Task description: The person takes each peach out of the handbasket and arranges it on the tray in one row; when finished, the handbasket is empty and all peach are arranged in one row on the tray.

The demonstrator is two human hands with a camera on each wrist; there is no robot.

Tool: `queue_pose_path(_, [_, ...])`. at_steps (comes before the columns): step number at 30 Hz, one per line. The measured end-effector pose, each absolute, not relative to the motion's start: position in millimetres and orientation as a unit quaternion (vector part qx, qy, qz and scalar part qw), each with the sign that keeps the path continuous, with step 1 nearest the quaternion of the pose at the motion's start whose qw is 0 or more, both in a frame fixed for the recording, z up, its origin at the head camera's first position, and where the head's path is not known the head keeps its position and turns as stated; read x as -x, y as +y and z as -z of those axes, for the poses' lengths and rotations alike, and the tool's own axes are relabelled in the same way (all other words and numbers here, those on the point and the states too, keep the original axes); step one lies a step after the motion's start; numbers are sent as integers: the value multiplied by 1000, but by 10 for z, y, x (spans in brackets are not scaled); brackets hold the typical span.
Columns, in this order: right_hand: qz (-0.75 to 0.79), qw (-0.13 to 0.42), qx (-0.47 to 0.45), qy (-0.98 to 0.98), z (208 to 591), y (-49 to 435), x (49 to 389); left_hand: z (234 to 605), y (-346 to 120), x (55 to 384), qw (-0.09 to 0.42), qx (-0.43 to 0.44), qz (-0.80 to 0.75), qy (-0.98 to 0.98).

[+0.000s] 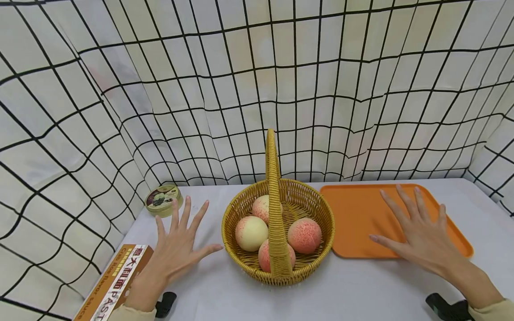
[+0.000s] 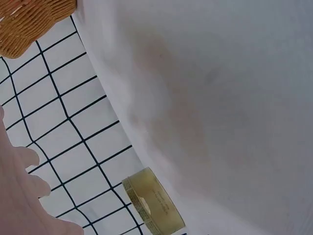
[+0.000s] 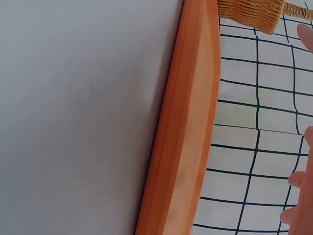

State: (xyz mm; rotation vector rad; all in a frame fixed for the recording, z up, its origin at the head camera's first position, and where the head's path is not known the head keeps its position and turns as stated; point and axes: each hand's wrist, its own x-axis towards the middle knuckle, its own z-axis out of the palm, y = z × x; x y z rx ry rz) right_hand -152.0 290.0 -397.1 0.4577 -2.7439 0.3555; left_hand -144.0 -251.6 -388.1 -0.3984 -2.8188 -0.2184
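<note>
In the head view a wicker basket (image 1: 230,218) with a tall arched handle stands mid-table. Inside it lie several round peaches (image 1: 304,235), pink and cream coloured. My left hand (image 1: 176,245) is spread wide to the left of the basket, fingers straight, holding nothing. Over the right part of an orange tray (image 1: 353,223) my right hand (image 1: 421,236) is likewise spread, its fingers straight and its palm facing down. The right wrist view catches the tray's raised side (image 3: 181,127) and a few fingertips (image 3: 296,178) at the right border.
A round gold tin (image 1: 163,200) sits at the back left, beyond my left fingertips. At the front left lies a pasta box (image 1: 116,281), partly behind my left forearm. Black netting (image 1: 295,102) over white cloth encloses the back and sides of the white table (image 1: 321,290).
</note>
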Motion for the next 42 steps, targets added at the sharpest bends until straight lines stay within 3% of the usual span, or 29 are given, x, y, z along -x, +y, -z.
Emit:
queue_pose_path(9, [-196, 172, -192, -946, 3841, 2764, 1515, 3876, -2404, 1439, 144, 191, 199, -950])
queue_pose_path(14, [-295, 150, -240, -913, 3626, 2437, 1464, 3874, -2220, 1451, 82, 202, 361, -907])
queue_pose_path(20, [-311, 141, -325, -882, 3437, 2015, 1464, 3885, -2026, 1543, 9, 194, 467, -863])
queue_pose_path(32, [-316, -18, -401, -860, 3480, 1466, 1751, 3970, -1981, 1543, -78, 156, 497, -850])
queue_pose_path(42, [-267, -40, -425, -864, 3584, 1398, 1859, 3922, -1946, 1575, -99, 150, 498, -848])
